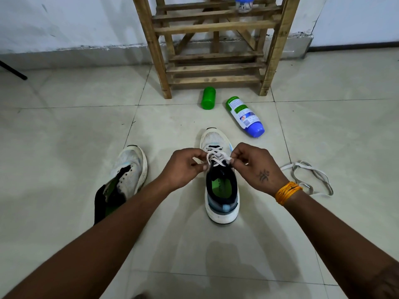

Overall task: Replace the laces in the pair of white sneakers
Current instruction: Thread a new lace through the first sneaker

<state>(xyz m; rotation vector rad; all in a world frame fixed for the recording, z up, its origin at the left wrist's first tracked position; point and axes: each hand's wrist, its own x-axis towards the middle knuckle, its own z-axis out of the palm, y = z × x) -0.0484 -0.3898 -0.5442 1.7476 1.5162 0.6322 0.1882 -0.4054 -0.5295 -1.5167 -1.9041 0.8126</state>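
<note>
I see both hands, left hand (pixel 183 167) and right hand (pixel 257 167), pinching the lace (pixel 216 157), their fingers hiding the right sneaker's (pixel 220 190) upper eyelets.

Wooden rack (pixel 216 46) against wall — green cap (pixel 208 98) and capless bottle (pixel 245 115) lying on tiled floor (pixel 64 137).

Two white sneakers on a tiled floor: one (pixel 220 175) upright and laced, one (pixel 127 173) tipped on its side. Two hands, left hand (pixel 183 167) and right hand (pixel 257 167), at one lace (pixel 216 157). One loose lace (pixel 311 178). Three bottles: green (pixel 208 98), blue-capped (pixel 245 116), another (pixel 244 4) on the one wooden rack (pixel 216 26).
</note>
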